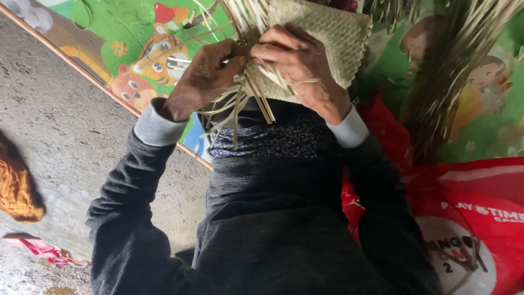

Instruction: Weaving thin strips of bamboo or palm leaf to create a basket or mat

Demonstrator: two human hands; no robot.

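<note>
Both hands work at the near edge of a pale woven mat [327, 33], a flat piece plaited from thin straw-coloured strips, held up in front of the person's chest. The left hand [204, 76] sits at the mat's lower left corner with its fingers [232, 60] curled in tight around a bunch of loose strips [240, 104] that hang out from the woven edge. The right hand [303, 65] lies just beside it, touching it at the knuckles, spread over the mat's lower edge; its fingers [273, 52] are bent and pressed onto the weave, with a strip or two passing over the back of the hand. Whether the thumb pinches a strip underneath is hard to make out, since the hand hides it.

Unwoven strip ends fan out above the mat and droop below it over the person's dark sweater [262, 218].

To the right of the mat stands a thick bundle of dry strips [447, 82], leaning upright. Below that bundle lies a red plastic bag [469, 207]; its contents do not show. Under the mat and to its left spreads a colourful play mat [136, 49] with cartoon animals, laid on a grey concrete floor [65, 125]. Far left of the mat, on the floor, lie an orange tuft of fibre [16, 191] and a pink scrap [38, 248].
</note>
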